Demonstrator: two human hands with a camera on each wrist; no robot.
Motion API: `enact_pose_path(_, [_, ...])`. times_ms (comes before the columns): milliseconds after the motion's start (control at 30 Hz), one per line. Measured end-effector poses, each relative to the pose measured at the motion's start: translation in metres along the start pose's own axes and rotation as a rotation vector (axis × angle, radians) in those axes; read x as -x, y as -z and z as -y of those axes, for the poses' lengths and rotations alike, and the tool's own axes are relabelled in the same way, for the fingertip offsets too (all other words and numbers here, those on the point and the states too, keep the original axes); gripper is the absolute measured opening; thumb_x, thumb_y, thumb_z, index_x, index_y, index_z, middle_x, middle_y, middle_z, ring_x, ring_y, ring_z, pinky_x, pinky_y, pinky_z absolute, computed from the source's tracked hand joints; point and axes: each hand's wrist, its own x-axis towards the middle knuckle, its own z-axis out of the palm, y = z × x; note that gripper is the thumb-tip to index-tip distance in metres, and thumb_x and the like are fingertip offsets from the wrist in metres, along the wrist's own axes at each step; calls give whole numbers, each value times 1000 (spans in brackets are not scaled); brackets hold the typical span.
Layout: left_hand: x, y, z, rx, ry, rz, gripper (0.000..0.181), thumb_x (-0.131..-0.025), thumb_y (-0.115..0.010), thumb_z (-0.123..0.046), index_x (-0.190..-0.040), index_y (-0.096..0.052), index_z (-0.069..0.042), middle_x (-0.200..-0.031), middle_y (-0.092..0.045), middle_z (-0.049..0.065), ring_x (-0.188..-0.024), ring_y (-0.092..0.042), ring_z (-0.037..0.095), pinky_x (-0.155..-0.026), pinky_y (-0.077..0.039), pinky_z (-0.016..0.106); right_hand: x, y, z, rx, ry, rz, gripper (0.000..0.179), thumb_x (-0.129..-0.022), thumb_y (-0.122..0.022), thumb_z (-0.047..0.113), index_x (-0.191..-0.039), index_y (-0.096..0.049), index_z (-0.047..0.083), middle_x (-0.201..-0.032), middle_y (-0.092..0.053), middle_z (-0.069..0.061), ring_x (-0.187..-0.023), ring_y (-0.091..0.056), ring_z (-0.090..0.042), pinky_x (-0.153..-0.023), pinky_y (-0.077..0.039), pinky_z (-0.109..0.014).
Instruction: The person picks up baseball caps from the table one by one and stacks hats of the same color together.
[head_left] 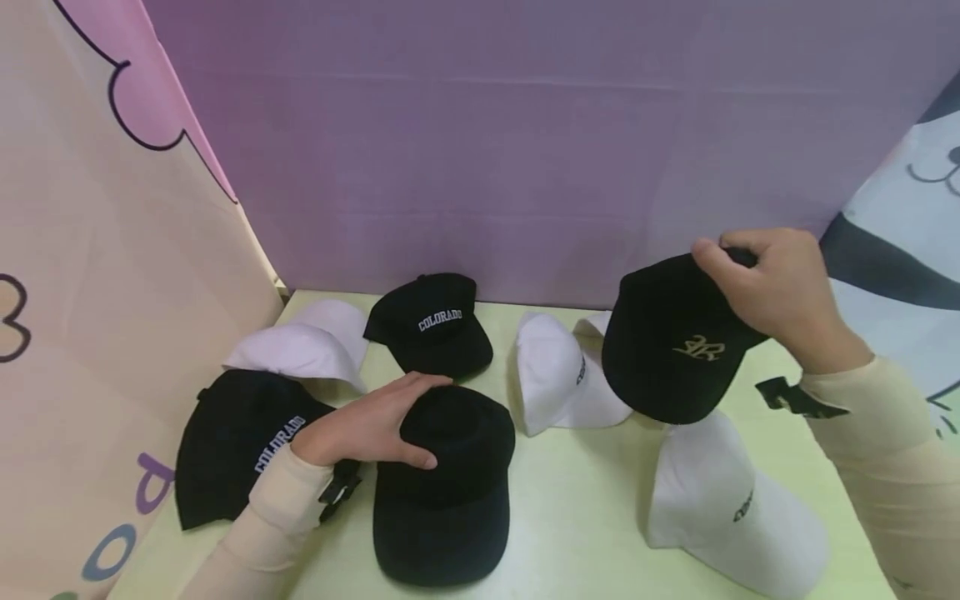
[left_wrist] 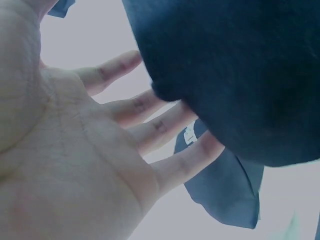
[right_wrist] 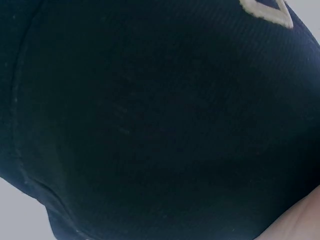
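Note:
My right hand (head_left: 780, 292) grips the crown of a black cap with a gold monogram (head_left: 660, 350), held up in front of two white caps. Dark cloth of that cap fills most of the right wrist view, with part of the gold emblem (right_wrist: 270, 12) at its top edge. My left hand (head_left: 375, 425) reaches the left side of a plain black cap (head_left: 450, 450) on the table, its brim toward me. In the left wrist view the fingers (left_wrist: 170, 125) are spread and nearly straight, their tips partly hidden at the edge of a dark cap (left_wrist: 235, 75).
Black COLORADO caps lie at the left (head_left: 225, 442) and the back (head_left: 435, 321) of the pale table (head_left: 570, 508). A white cap (head_left: 307, 342) sits at the back left, others at the middle (head_left: 547, 367) and right (head_left: 735, 508). A purple cloth wall (head_left: 465, 167) stands behind.

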Motion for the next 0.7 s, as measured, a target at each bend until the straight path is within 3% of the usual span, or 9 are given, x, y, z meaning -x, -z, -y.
enact_pose_path(300, [11,-1,13,36,50,8,104,-75,-91,-36,-157,-34,-9,-158,-44,12,-144,-44,29,-118,-37,53,4,-12,44,-80,59,44,56,-97,-66,27,-51,-36,12,-51,-23,10,-47,-20,-3,-46,-19,-28])
enact_pose_path(700, [5,-6,14,2,6,-33,98,-73,-93,-33,-152,-42,-8,-149,-54,11,-138,-51,29,-115,-41,50,15,-32,87,-216,49,155,55,-97,-66,28,-53,-37,12,-53,-26,10,-48,-27,-6,-45,-22,-27])
